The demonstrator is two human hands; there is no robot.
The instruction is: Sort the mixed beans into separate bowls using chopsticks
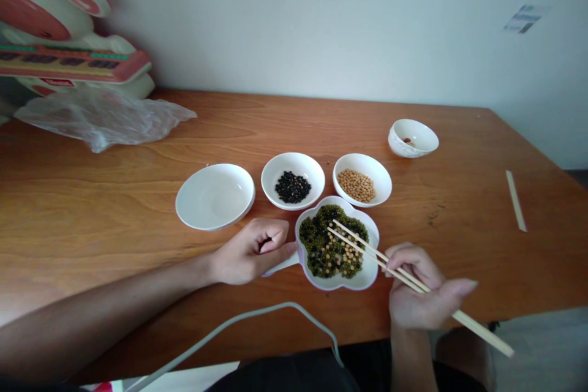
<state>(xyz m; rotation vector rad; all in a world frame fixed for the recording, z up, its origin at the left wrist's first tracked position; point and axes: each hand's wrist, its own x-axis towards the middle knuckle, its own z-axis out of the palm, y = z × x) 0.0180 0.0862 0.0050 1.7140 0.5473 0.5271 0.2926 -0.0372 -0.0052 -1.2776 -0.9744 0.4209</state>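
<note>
My left hand point(255, 251) is closed around the handle of a white flower-shaped dish point(370, 272) with a pale purple rim. Inside it lie mixed beans point(316, 239), dark green ones together with tan ones. A pair of wooden chopsticks point(404, 278) is held in my right hand point(422, 288), their tips slightly apart over the beans; whether a bean sits between them I cannot tell. Just behind the dish stand a white bowl with black beans point(293, 187) and a white bowl with tan soybeans point(356, 185). Left of these is an empty white bowl point(215, 197).
A small white bowl point(413, 138) with a few reddish bits stands farther back on the right. A paper strip point(516, 201) lies near the right edge. Clear plastic bag point(105, 117) and a toy keyboard point(68, 64) occupy the back left. A white cable point(257, 309) loops at the front edge.
</note>
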